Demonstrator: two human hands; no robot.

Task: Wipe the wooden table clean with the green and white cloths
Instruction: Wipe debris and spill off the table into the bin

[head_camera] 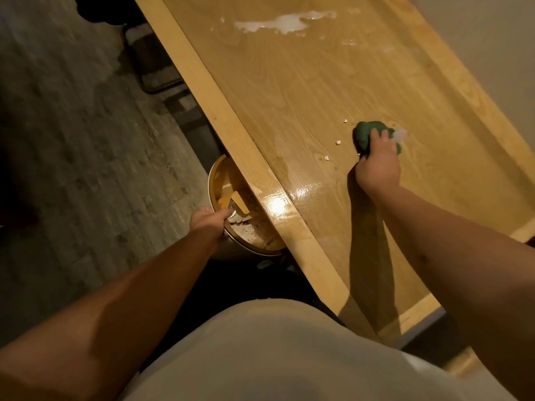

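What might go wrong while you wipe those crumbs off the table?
The small pale crumbs lie apart from the bunched green cloth in the right hand, so a sweep may scatter them past the round metal bowl that the left hand holds under the wooden table edge. The white spill could smear.

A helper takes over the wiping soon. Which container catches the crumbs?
Follow the wooden table to its near long edge. Below it, the left hand holds a round bowl with scraps inside, the only container in view.

Right hand (376,166) presses green cloth (365,134) on wooden table (289,91) — crumbs (337,142) beside.
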